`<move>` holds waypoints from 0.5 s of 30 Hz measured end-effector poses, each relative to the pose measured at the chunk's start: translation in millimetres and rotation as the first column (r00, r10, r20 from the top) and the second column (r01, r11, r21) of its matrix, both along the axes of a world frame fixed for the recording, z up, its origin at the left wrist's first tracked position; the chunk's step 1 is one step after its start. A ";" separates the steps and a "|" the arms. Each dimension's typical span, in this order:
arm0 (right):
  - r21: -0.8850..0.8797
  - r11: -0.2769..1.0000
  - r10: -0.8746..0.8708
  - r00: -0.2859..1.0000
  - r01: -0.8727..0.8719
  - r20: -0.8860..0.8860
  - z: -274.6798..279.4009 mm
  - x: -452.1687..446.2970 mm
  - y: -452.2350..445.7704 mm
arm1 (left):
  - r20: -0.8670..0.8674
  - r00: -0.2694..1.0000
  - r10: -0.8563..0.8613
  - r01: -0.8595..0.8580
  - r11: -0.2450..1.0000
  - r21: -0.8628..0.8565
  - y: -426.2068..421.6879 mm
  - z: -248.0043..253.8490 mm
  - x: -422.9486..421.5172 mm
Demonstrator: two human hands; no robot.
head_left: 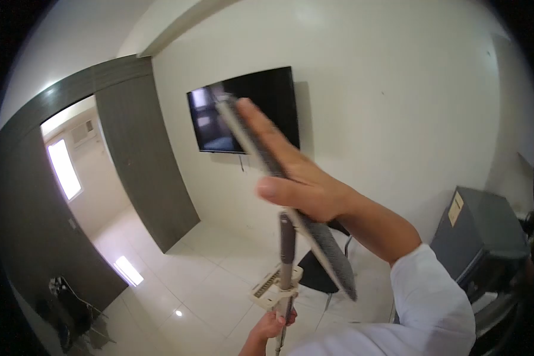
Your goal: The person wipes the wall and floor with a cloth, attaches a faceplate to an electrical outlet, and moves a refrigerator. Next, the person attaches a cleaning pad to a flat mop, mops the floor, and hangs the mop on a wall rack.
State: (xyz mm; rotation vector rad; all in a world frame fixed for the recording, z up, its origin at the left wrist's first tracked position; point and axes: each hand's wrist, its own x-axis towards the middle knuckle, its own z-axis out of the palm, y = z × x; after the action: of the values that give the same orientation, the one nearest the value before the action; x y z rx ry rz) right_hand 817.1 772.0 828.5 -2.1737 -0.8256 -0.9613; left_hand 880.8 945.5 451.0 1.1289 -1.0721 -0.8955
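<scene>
A long, flat mop head with a grey pad is tilted diagonally in front of me, slightly blurred. My right hand holds it near its middle, the fingers stretched along the pad and the thumb at the near side. Lower down, my left hand is wrapped round a pole with a dark grip. A cream plastic frame with slots sits on the pole just above my left hand. The pole's top end is near the underside of the mop head; the joint between them is hidden.
A television hangs on the wall ahead. Behind the mop head is a black chair. A dark grey cabinet stands at the right. Grey sliding panels frame a doorway at the left, with another dark chair at lower left.
</scene>
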 end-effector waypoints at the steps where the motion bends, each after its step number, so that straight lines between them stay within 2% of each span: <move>1: -0.041 0.999 -0.013 1.000 0.012 -0.019 1.4 6.7 1.2 | 0.029 0.997 0.076 -0.075 0.997 -0.033 -0.4 -9.6 8.5; 2: -0.057 0.998 -0.038 0.999 0.038 0.016 0.0 15.0 0.2 | 0.046 0.987 0.154 -0.151 0.987 -0.059 0.4 -22.9 12.2; 3: -0.070 0.996 -0.058 0.998 0.061 0.037 -3.9 24.7 -4.4 | 0.007 0.989 0.149 -0.149 0.988 -0.025 -0.3 -30.5 20.3; 5: 0.037 0.999 0.015 0.999 -0.016 0.037 -10.0 47.7 -10.3 | -0.134 0.956 0.259 -0.270 0.961 -0.065 -0.4 -46.1 19.6; 8: 0.150 0.987 0.044 0.996 -0.055 0.075 -26.2 81.6 -39.8 | -0.182 0.863 0.471 -0.479 0.878 0.003 4.1 -33.1 24.3; 9: 0.206 0.976 0.053 0.992 -0.075 0.110 -30.6 92.5 -50.4 | -0.174 0.824 0.540 -0.560 0.823 -0.093 9.8 -27.9 21.1; 11: 0.174 0.979 -0.117 0.991 0.103 0.071 -64.0 127.4 -112.1 | -0.183 0.709 0.682 -0.702 0.708 -0.083 19.5 -34.7 25.9; 12: 0.144 0.955 -0.277 0.951 0.258 0.136 -94.8 155.9 -157.7 | -0.248 0.641 0.726 -0.760 0.646 -0.073 26.9 -40.4 28.1; 13: 0.105 0.916 -0.397 0.914 0.388 0.082 -128.3 174.8 -199.7 | -0.314 0.561 0.766 -0.818 0.572 -0.063 33.1 -45.0 30.8; 15: 0.069 0.793 -0.588 0.789 0.606 -0.176 -212.4 219.2 -296.0 | -0.270 0.433 0.860 -0.900 0.427 -0.082 36.8 -33.1 28.4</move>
State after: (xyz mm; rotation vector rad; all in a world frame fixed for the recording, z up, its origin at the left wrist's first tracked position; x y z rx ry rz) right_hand 1036.3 476.1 616.1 -2.4050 0.0263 -1.0891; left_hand 909.2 982.3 417.8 1.1777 -0.2503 0.0075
